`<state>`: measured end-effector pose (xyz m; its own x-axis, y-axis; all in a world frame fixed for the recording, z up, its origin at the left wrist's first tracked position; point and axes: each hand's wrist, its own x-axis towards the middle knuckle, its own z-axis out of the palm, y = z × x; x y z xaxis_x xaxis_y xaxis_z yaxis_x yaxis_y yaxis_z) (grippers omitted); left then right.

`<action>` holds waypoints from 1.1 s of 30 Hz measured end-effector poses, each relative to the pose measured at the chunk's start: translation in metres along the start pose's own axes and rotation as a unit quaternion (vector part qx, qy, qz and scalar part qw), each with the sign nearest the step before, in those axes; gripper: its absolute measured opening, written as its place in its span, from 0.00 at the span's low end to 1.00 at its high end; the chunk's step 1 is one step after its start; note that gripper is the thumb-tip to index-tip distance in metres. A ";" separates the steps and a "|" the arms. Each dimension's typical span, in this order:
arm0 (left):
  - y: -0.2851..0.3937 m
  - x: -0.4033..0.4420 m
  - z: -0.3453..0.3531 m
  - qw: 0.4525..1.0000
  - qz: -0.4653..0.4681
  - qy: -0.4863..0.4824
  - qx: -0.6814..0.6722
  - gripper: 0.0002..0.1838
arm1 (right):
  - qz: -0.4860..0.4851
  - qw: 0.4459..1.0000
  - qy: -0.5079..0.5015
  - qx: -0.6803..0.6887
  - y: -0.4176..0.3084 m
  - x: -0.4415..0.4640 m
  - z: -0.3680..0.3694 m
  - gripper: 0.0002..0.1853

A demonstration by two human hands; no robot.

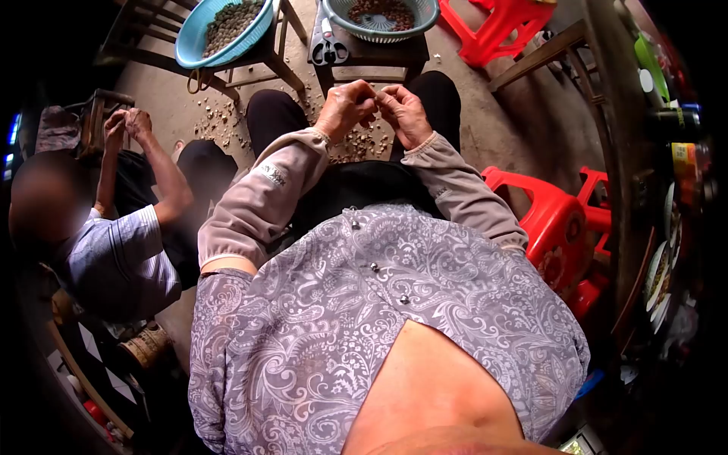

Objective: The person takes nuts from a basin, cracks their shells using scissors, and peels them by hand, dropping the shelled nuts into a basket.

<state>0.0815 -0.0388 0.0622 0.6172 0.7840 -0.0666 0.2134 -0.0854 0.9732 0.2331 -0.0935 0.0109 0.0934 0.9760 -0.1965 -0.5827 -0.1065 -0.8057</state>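
Note:
My left hand point(346, 108) and my right hand point(406, 115) meet above my knees, fingers bent and fingertips pinched together. Whatever sits between the fingertips is too small to make out. Just beyond them, a pale blue-green basket point(394, 35) on a dark wooden stool point(377, 61) contains small reddish-brown pieces point(383, 14). Scissors point(330, 50) with black handles lie on the stool's left side. Broken pale shell-like bits point(364, 141) are scattered on the floor beneath my hands.
A blue basin point(226, 57) of round brownish nut-like pieces point(232, 26) stands on a wooden chair point(282, 70) at upper left. Another person point(121, 250) sits at left with both hands raised together. Red plastic stools point(542, 216) stand at right, beside a wooden table's edge point(618, 152).

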 end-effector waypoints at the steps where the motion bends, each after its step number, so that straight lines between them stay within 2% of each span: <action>1: -0.003 0.004 -0.001 1.000 -0.003 -0.004 -0.003 0.04 | -0.002 1.000 0.004 -0.005 0.002 0.005 -0.001 0.06; 3: -0.010 0.008 -0.001 1.000 -0.013 -0.014 -0.012 0.04 | 0.001 0.998 0.001 -0.055 0.003 0.014 -0.007 0.06; 4: -0.010 0.012 -0.003 0.998 0.016 -0.016 0.061 0.03 | 0.001 0.997 -0.002 -0.081 0.003 0.019 -0.009 0.07; 7: -0.021 0.023 -0.009 1.000 -0.020 -0.018 0.011 0.03 | -0.018 0.993 -0.033 -0.111 0.006 0.031 -0.012 0.07; 11: -0.041 0.039 -0.017 0.996 -0.078 -0.018 -0.033 0.03 | -0.015 0.989 -0.010 -0.146 0.012 0.043 -0.009 0.06; 12: -0.049 0.041 -0.019 0.993 -0.099 -0.016 -0.055 0.04 | -0.012 0.989 -0.009 -0.150 0.014 0.046 -0.009 0.05; 13: -0.056 0.042 -0.020 0.981 -0.124 -0.017 -0.148 0.04 | -0.009 0.988 -0.008 -0.154 0.016 0.048 -0.009 0.05; 18: -0.071 0.040 -0.025 0.918 -0.197 0.018 -0.343 0.04 | 0.031 0.998 -0.001 -0.063 0.028 0.053 -0.008 0.03; 21: -0.086 0.038 -0.025 0.899 -0.171 0.027 -0.403 0.06 | 0.068 0.997 0.018 0.016 0.027 0.055 -0.003 0.04; 22: -0.089 0.035 -0.024 0.902 -0.168 0.040 -0.395 0.06 | 0.073 0.997 0.019 0.020 0.027 0.056 -0.007 0.05; 25: -0.087 0.030 -0.020 0.951 -0.138 0.086 -0.262 0.07 | 0.080 0.997 0.018 0.013 0.030 0.057 -0.012 0.06; 26: -0.085 0.028 -0.018 0.949 -0.147 0.081 -0.266 0.07 | 0.080 0.996 0.027 0.006 0.032 0.057 -0.012 0.06; 30: -0.083 0.030 -0.012 0.989 -0.050 0.100 -0.094 0.09 | 0.047 0.998 0.029 -0.041 0.039 0.058 -0.016 0.07; 33: -0.083 0.027 -0.010 0.990 -0.053 0.101 -0.088 0.07 | 0.053 0.996 0.017 -0.074 0.037 0.057 -0.016 0.08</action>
<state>0.0732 -0.0042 -0.0182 0.4315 0.8909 -0.1416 0.1228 0.0975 0.9876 0.2298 -0.0453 -0.0390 0.0656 0.9512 -0.3016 -0.4654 -0.2382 -0.8524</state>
